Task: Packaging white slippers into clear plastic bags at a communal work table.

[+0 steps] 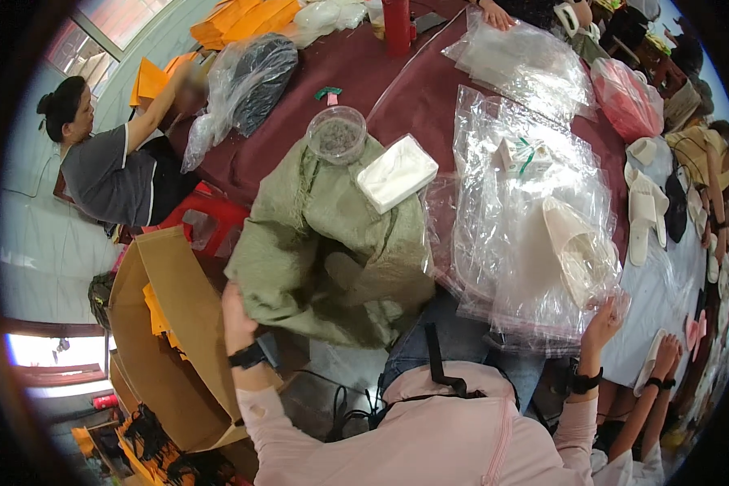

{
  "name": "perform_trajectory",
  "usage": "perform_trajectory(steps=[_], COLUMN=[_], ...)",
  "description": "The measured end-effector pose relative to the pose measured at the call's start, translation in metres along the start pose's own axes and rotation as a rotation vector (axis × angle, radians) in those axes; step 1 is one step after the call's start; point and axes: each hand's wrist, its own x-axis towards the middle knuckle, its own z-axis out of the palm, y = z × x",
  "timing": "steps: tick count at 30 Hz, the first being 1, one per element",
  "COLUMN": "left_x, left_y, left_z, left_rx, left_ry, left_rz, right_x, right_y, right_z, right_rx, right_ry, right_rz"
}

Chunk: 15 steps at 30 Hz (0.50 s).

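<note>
1. Along the near edge of the dark red table (356, 73), the left hand (236, 317) presses its fingers into the lower hem of a coarse, woven green sack (324, 243); whether it clamps a fold cannot be told, since the cloth hides the fingertips.
2. That sack slumps in soft folds over the table's edge, bulging and wrinkled.
3. On top of the sack sit a round clear plastic tub (337, 134) of small dark pieces and a flat white rectangular packet (397, 172).
4. Farther right, the right hand (604, 321) is raised, fingers pinching the lower corner of a glossy, crinkled clear plastic bag (579, 279).
5. Inside that bag lies a white slipper (577, 247), soft and open-toed.
6. Beneath it spreads a slippery heap of more clear bags (518, 202).
7. Beside the left forearm stands an open brown cardboard box (166, 324), stiff and matte.
8. More white slippers (644, 211) lie on a pale cloth at the right.
</note>
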Motion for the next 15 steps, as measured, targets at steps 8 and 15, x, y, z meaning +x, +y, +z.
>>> perform_trajectory(steps=[8,15], left_x=[-0.020,0.006], left_y=[0.047,0.043], left_z=[-0.056,-0.067], left_rx=[0.250,0.467], left_ry=[0.555,0.677], left_rz=[0.289,0.287], right_x=[0.006,0.007], right_y=[-0.008,-0.021], right_z=[0.016,0.018], right_rx=[0.069,0.080], right_ry=[-0.073,-0.118], right_rz=[-0.051,-0.022])
